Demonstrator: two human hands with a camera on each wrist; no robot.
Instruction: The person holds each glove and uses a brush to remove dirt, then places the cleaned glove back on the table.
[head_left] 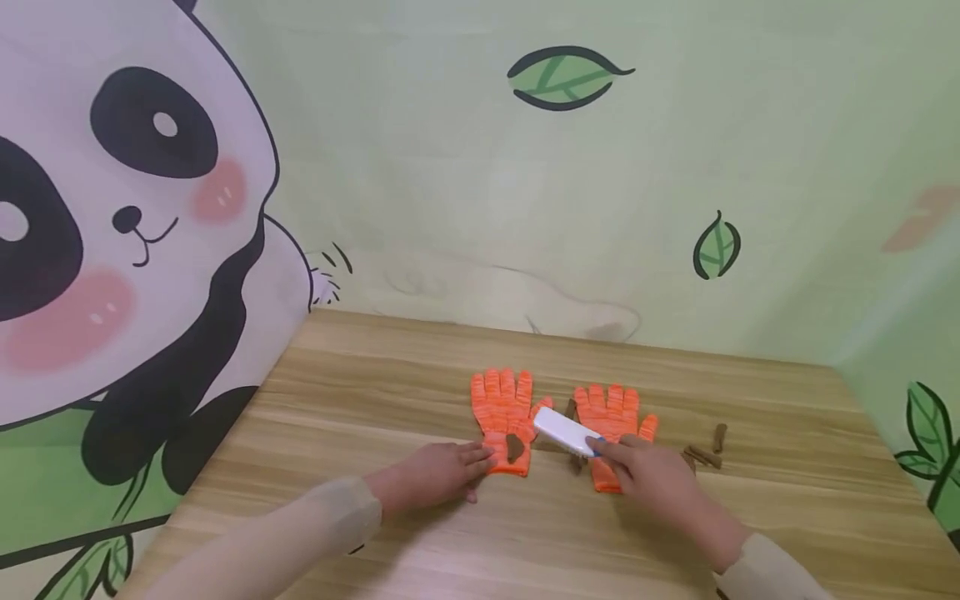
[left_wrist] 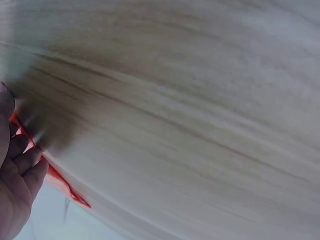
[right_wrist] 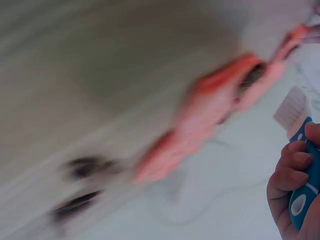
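Observation:
Two orange knitted gloves lie side by side on the wooden table, the left glove (head_left: pixel 501 407) and the right glove (head_left: pixel 606 410), fingers pointing away. My left hand (head_left: pixel 442 473) rests flat with its fingertips on the left glove's cuff, beside a brown piece (head_left: pixel 514 448) lying there. A brush (head_left: pixel 564 431) with a white head and blue handle is in my right hand (head_left: pixel 663 477). Its fingers curl round the handle, and pale bristles show in the right wrist view. The brush head hangs over the space between the gloves, overlapping the right one.
Several dark brown stick-like pieces (head_left: pixel 702 456) lie to the right of the gloves, and others (head_left: pixel 576 464) between them. Behind the table (head_left: pixel 390 358) hangs a green backdrop (head_left: pixel 420 167) with a panda (head_left: pixel 165 167) and leaves.

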